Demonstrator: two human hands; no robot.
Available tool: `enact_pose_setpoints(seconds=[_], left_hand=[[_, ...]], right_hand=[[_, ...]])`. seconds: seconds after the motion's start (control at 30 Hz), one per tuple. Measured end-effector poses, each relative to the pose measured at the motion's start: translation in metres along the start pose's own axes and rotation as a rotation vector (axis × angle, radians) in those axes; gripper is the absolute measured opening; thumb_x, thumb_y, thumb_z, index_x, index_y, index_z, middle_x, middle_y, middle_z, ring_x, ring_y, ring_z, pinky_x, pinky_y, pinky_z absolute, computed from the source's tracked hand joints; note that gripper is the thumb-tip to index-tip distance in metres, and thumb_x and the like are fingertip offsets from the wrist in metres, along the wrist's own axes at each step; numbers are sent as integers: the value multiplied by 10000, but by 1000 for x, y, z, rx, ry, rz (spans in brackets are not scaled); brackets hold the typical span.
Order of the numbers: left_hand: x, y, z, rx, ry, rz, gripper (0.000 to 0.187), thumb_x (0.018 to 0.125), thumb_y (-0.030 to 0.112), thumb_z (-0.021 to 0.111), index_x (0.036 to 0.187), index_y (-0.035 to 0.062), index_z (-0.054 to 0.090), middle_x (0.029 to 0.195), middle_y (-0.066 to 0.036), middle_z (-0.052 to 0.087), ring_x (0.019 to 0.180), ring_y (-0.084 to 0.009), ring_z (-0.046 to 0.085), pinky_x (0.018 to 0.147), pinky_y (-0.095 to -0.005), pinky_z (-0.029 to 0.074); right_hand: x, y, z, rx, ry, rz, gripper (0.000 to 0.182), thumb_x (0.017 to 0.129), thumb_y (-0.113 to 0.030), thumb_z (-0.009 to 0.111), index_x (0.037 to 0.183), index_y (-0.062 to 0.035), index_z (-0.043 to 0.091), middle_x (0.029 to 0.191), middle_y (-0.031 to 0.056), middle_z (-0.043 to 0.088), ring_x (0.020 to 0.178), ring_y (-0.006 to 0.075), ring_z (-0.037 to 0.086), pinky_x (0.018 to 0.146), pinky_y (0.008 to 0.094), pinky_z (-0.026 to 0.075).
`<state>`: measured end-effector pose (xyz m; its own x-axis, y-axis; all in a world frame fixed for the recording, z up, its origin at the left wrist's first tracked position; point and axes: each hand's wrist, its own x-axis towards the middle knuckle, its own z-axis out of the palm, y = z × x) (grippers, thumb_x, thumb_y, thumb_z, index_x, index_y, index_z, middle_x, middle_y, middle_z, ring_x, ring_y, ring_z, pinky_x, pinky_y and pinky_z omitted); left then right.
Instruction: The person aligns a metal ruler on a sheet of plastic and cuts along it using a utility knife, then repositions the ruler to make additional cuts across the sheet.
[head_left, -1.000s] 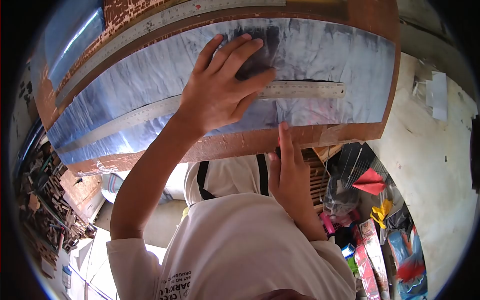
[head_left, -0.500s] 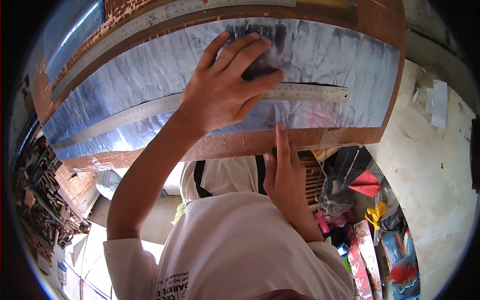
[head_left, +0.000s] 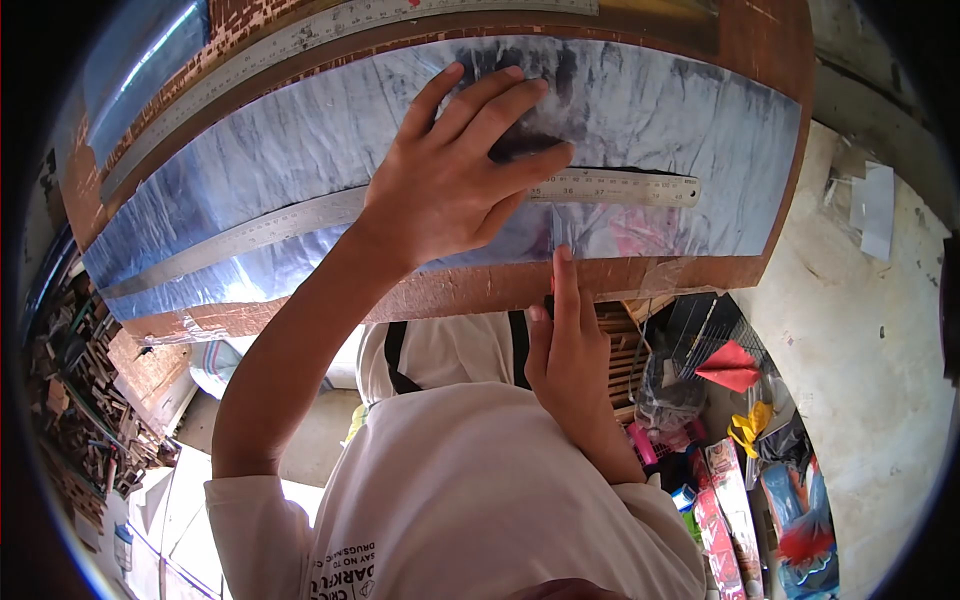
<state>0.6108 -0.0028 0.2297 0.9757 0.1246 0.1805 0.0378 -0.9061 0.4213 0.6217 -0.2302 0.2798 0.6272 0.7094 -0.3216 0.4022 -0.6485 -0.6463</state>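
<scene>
My left hand lies with fingers spread over a long steel ruler and a shiny bluish-grey sheet, pressing on both. The ruler runs along the sheet's length, its middle part hidden under this hand. At the sheet's near edge, my right hand is closed around a slim utility knife, its index finger stretched along it. Most of the handle is hidden in the grip. The narrow blade points away from me, over the sheet towards the ruler's near edge.
The sheet rests on a worn brown board. A second steel ruler lies at the far side. To the right is a pale stained surface; below it are a wire rack, bags and a red item. Wood scraps pile at left.
Almost nothing differs. Both hands, the ruler and the knife hold nearly the same places, with only a very slight shift of the view.
</scene>
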Motion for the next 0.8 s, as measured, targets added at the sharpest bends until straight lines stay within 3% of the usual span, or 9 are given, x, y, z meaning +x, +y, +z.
enact_pose_setpoints(seconds=[0.33,0.53,0.6,0.8], left_hand=[[0,0,1,-2,4,3,368,803,265,768,1158,355,734,1468,-44,484,1386,-250,449,1190,-507,302],[0,0,0,-6,7,3,371,798,260,769,1156,349,735,1467,-48,484,1384,-253,452,1185,-509,308],[0,0,0,-7,6,3,369,797,259,768,1154,348,735,1466,-50,485,1383,-254,453,1184,-510,309],[0,0,1,0,19,10,371,793,257,765,1152,345,733,1458,-54,493,1378,-258,459,1182,-508,313]], right_hand=[[0,-1,4,-33,47,-34,688,933,-89,603,1555,-20,317,958,159,583,715,298,634,510,376,560],[3,-11,-7,-72,-18,1,703,917,-83,616,1555,-33,324,899,146,572,621,291,622,484,381,548],[5,-17,-13,-69,-157,92,664,975,-62,546,1566,-22,245,1193,272,612,883,441,684,666,449,588],[6,-27,-15,-190,-211,153,707,965,-63,570,1574,-29,211,1217,266,618,907,421,692,686,442,604]])
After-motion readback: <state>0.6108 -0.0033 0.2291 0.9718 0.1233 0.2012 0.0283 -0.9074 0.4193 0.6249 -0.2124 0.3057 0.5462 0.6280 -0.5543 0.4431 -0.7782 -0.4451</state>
